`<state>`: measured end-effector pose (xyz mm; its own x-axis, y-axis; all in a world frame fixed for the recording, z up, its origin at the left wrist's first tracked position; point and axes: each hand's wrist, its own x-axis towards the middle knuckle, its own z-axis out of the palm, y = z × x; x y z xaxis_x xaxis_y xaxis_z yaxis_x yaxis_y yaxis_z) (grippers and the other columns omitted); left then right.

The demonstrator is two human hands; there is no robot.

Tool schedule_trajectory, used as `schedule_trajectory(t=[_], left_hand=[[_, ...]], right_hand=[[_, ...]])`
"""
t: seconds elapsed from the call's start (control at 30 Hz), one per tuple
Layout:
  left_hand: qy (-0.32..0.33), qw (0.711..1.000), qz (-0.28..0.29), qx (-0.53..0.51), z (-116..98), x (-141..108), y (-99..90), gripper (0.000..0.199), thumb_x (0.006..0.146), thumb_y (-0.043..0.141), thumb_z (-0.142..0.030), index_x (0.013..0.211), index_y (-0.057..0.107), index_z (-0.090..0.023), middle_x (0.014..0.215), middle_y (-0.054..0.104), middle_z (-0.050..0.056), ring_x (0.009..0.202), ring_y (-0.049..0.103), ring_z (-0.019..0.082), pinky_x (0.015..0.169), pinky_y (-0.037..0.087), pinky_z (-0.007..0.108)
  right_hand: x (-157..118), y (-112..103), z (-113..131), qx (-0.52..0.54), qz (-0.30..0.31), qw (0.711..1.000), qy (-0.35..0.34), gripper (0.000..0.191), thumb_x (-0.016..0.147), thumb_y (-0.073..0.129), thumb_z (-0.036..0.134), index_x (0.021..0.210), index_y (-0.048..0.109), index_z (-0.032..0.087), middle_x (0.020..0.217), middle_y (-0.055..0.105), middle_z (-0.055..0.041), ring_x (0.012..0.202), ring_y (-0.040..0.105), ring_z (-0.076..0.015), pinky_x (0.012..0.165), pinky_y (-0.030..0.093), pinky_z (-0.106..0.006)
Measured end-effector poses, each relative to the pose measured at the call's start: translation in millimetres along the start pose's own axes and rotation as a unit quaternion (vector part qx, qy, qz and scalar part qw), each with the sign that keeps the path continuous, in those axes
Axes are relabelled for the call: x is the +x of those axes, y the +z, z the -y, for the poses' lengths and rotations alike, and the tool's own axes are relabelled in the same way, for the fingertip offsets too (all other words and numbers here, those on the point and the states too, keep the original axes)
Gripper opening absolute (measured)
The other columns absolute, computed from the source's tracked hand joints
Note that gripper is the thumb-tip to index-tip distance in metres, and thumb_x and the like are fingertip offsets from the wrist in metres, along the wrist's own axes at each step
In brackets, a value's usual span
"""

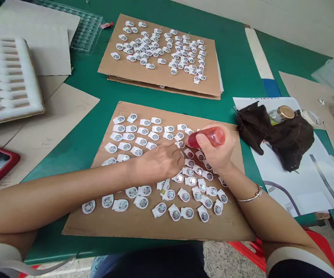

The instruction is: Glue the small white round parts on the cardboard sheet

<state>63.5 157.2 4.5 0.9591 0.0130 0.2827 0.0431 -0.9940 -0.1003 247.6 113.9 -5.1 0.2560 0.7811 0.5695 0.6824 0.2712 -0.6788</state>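
My right hand [220,150] is wrapped round a small red squeeze bottle [207,138], tilted with its narrow end pointing left and down towards the parts. Close beside that end, my left hand [167,161] is closed, its fingertips hidden from view. A thin pale, yellowish strip [165,187] sticks out below the left hand; whether the fingers grip it I cannot tell. Beneath both hands lies a brown cardboard sheet [155,227], covered with many small round silver discs on white tabbed backings [159,209]. Some show fine wires.
Behind, a second cardboard stack [167,83] carries similar discs. At left are a white slotted foam tray [35,96], loose cardboard [65,100] and a red-cased phone [13,159]. At right, dark cloth [292,144] and a gold-lidded jar [285,112] rest on printed paper [323,170].
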Motion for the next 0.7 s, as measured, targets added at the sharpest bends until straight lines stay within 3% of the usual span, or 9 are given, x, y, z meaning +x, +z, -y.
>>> schedule_trajectory(t=[0.7], left_hand=[[-0.005, 1.0, -0.006, -0.011, 0.5, 0.5, -1.5, 0.029, 0.081, 0.038, 0.004, 0.065, 0.057, -0.011, 0.064, 0.058, 0.008, 0.061, 0.052, 0.018, 0.057, 0.041, 0.031]], right_hand=[[4.6, 1.5, -0.5, -0.008, -0.006, 0.999, 0.051, 0.025, 0.07, 0.066, 0.042, 0.072, 0.057, 0.02, 0.069, 0.061, -0.0015, 0.065, 0.057, -0.0136, 0.062, 0.049, -0.031]])
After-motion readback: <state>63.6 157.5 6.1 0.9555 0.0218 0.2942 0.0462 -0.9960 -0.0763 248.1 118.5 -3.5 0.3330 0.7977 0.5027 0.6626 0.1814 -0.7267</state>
